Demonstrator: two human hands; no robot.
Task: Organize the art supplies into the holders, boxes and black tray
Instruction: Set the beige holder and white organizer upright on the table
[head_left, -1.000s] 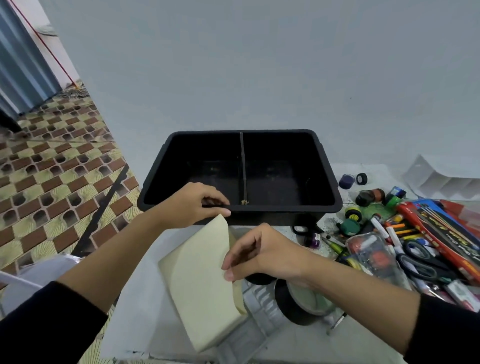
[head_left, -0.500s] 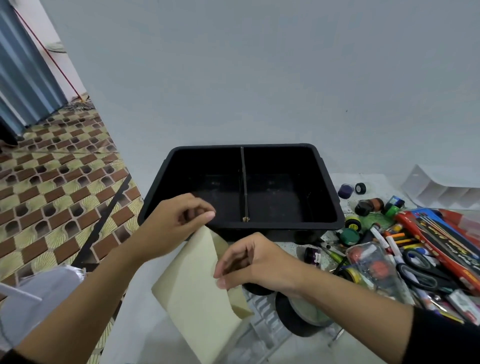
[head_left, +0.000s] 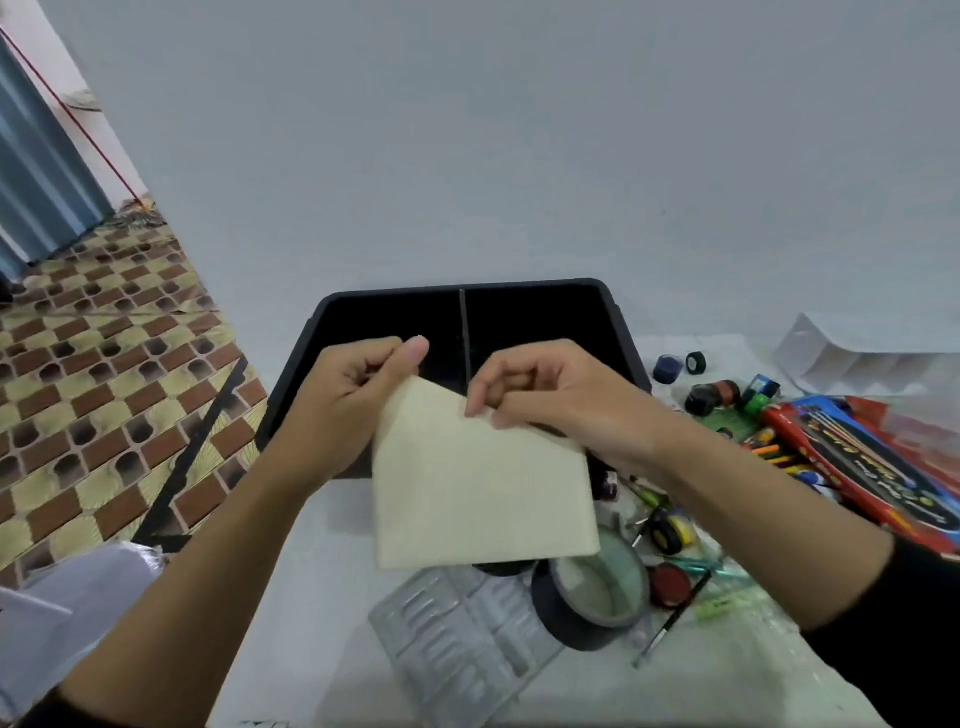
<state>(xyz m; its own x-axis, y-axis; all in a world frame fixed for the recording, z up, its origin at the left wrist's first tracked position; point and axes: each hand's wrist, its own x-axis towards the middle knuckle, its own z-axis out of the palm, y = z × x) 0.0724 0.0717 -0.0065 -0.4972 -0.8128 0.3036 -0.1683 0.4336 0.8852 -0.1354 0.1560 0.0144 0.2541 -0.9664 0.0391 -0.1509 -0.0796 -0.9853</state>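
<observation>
A cream folded paper sheet (head_left: 478, 483) hangs in the air in front of the black tray (head_left: 613, 322). My left hand (head_left: 353, 400) pinches its upper left corner between thumb and fingers. My right hand (head_left: 550, 395) pinches the upper right edge. The tray has a thin divider down the middle and both halves look empty. The paper hides the tray's near rim.
Under the paper lie a clear plastic insert (head_left: 457, 639) and a black tape roll (head_left: 592, 597). Markers, small paint pots (head_left: 711, 395), scissors and a red pen pack (head_left: 857, 467) crowd the right side. A white holder (head_left: 872, 364) stands at the back right. Tiled floor is on the left.
Both hands have lifted the cream paper off the table and turned it upright in front of the tray. The right hand shifted from the sheet's right edge to its top.
</observation>
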